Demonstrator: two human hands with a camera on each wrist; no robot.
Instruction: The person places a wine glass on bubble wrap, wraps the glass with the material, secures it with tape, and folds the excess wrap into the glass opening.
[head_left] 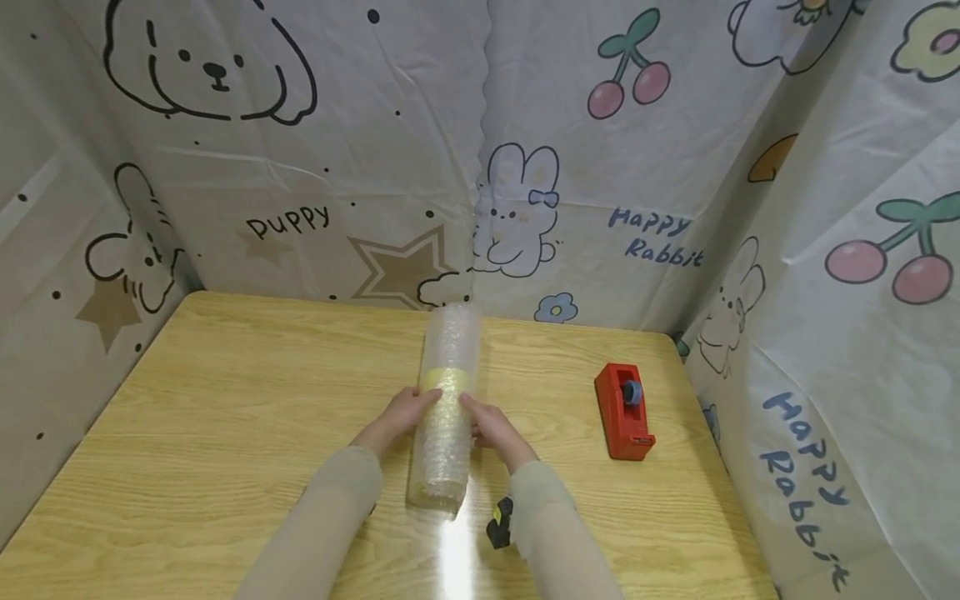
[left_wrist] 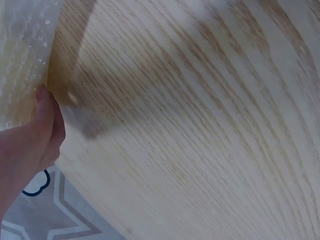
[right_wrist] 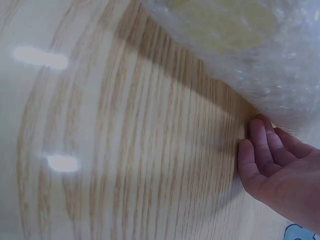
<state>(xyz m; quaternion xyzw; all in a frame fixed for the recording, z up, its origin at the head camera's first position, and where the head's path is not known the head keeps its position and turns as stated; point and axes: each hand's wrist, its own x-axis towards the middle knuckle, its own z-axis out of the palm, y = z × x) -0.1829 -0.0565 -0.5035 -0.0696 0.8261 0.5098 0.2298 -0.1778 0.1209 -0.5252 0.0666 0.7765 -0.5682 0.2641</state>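
Note:
A roll of clear bubble wrap with a yellowish band around its middle lies lengthwise on the wooden table. On its left side, my left hand holds it with the thumb laid on top. My right hand grips the opposite side, thumb also on the wrap. In the right wrist view, the fingers of that hand curl at the roll's lower edge, close over the tabletop. The left wrist view catches the left hand against the bubbly plastic.
To the right stands a red tape dispenser with a small blue core. A black-and-yellow object shows beside the right sleeve. Printed cloth walls off the table's back and both sides.

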